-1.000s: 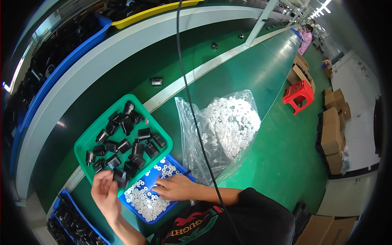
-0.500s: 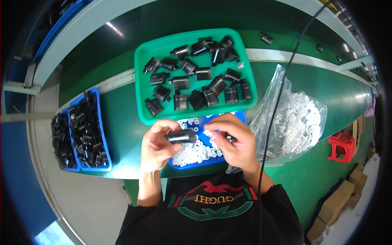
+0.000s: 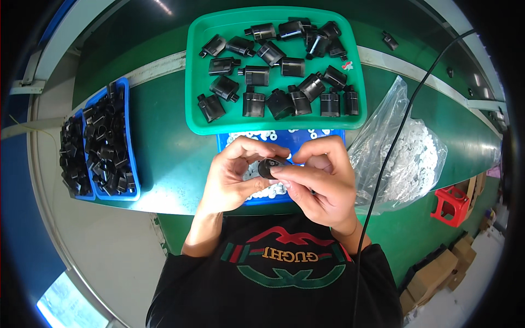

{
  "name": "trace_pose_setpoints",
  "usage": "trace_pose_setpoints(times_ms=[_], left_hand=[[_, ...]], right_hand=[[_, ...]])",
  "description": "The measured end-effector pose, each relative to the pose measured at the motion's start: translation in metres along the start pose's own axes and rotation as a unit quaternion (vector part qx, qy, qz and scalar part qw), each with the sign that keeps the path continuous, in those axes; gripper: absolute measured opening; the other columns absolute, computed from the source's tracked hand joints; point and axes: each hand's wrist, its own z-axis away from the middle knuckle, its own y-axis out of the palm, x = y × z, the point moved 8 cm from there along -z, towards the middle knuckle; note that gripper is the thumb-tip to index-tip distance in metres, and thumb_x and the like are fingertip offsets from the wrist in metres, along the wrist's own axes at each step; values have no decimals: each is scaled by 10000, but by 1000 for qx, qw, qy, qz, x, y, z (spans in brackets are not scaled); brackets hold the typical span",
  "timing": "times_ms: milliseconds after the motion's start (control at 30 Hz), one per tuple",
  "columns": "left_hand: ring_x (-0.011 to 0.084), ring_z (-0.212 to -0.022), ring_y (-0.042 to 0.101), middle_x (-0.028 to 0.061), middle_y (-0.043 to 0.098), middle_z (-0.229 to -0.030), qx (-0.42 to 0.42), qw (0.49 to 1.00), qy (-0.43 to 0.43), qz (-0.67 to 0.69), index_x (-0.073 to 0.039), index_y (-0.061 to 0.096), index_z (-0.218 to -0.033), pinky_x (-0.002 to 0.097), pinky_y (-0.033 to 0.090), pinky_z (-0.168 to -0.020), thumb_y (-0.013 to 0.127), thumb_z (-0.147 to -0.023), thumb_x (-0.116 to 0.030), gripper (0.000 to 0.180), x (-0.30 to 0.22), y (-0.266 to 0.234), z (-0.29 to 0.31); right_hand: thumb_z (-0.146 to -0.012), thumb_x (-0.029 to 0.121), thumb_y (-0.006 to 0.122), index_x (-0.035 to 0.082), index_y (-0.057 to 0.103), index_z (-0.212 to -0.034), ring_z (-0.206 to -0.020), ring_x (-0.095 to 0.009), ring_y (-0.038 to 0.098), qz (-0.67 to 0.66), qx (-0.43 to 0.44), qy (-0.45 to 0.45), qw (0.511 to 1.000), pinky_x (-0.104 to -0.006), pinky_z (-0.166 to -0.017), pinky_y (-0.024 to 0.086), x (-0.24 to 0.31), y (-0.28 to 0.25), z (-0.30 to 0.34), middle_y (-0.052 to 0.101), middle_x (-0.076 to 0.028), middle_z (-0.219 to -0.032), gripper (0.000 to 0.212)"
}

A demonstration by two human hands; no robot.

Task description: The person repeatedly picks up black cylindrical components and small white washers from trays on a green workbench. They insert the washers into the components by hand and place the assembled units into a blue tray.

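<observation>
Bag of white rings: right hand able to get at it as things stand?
Likely yes: the clear bag lies right of the right hand; only a black cable crosses between them in view, though that hand is busy at a black part.

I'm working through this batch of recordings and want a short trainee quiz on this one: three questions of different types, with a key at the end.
1. Multiple choice: what does the left hand hold?
A) a brush
B) a black part
C) a pair of scissors

2. True or false: the clear bag lies to the right of the blue tray.

3. Fill in the missing word: the blue tray holds many small white ____.

Key: 1. B, a black part. 2. True. 3. rings.
</observation>
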Motion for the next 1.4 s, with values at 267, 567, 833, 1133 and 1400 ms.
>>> trace_pose_setpoints(times_ms=[267,567,833,1133,1400], left_hand=[[283,-1172,594,200,608,-1192,-21,999,29,-14,-21,503,-1119,395,509,-979,679,-720,173,477,-5,0,2],[263,-1149,578,162,553,-1174,-86,987,108,-81,-32,501,-1087,401,511,-989,737,-744,85,432,-5,2,4],[296,-1109,588,172,608,-1128,-28,963,154,-221,-46,517,-1156,414,456,-963,782,-651,51,579,-37,1,0],[253,-1079,602,168,610,-1132,-47,974,137,-175,-10,521,-1177,372,482,-890,707,-715,107,512,-28,-19,7],[264,-1151,600,151,630,-1207,-28,995,28,-92,7,573,-1256,372,510,-917,850,-681,-61,642,-14,1,3]], right_hand=[[-718,4,801,34,690,-1118,-779,-172,602,49,39,33,997,-278,-639,503,-1,-3,0,518,-110,-1030,417],[-624,138,902,21,631,-1174,-821,-202,576,138,-28,31,990,-297,-643,498,-4,10,5,572,-106,-993,625],[-646,162,849,0,639,-1163,-698,-137,497,126,-24,-36,991,-262,-569,430,15,-5,3,563,-102,-1011,581],[-658,147,801,-23,652,-1158,-523,-45,383,135,25,-12,990,-208,-431,315,-8,4,5,561,-92,-1024,549],[-684,96,792,-20,607,-1246,-908,-273,651,46,80,-11,996,-321,-724,587,-4,9,1,544,-154,-1177,602]])
